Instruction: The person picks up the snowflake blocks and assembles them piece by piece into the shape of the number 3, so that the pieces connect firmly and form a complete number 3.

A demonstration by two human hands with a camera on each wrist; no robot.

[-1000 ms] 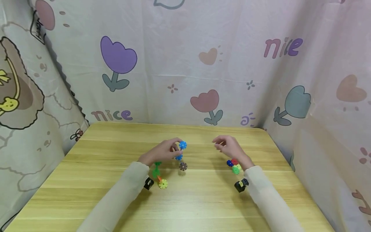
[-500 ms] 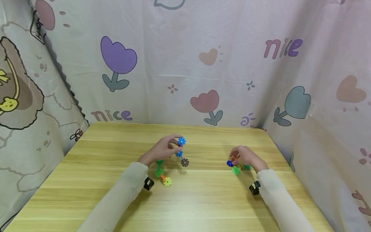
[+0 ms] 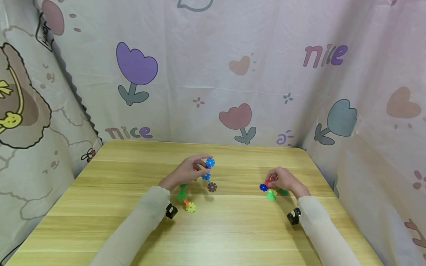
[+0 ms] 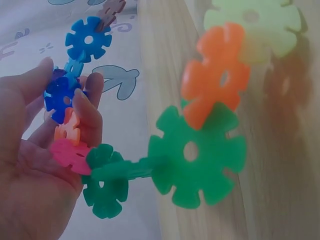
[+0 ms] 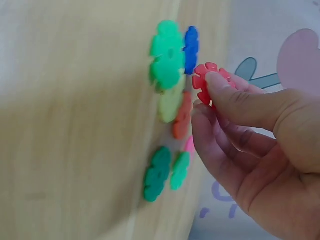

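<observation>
A chain of interlocking plastic snowflake discs (image 4: 197, 155) hangs from my left hand (image 3: 188, 170), whose fingers and thumb grip it near its blue discs (image 4: 64, 97). Green, orange and yellow discs trail toward the wrist; a brown disc (image 3: 212, 187) ends the other side. My right hand (image 3: 283, 178) pinches a single red snowflake disc (image 5: 210, 82) between thumb and fingers. Beside it on the table lie loose discs: a blue one (image 5: 191, 50), a light green one (image 5: 167, 55), a yellow one (image 5: 171, 102), an orange one (image 5: 183, 116) and a dark green one (image 5: 157, 174).
The wooden table (image 3: 233, 229) reaches to a patterned curtain (image 3: 199, 74) at the back and sides. Black wrist cameras (image 3: 171, 211) sit under both sleeves. A pink disc (image 5: 189, 145) and another green disc (image 5: 180, 171) lie near the right hand.
My right hand has moved right and down from above the table to the loose discs and now pinches the red disc. The left hand, with the chain, has risen slightly.
</observation>
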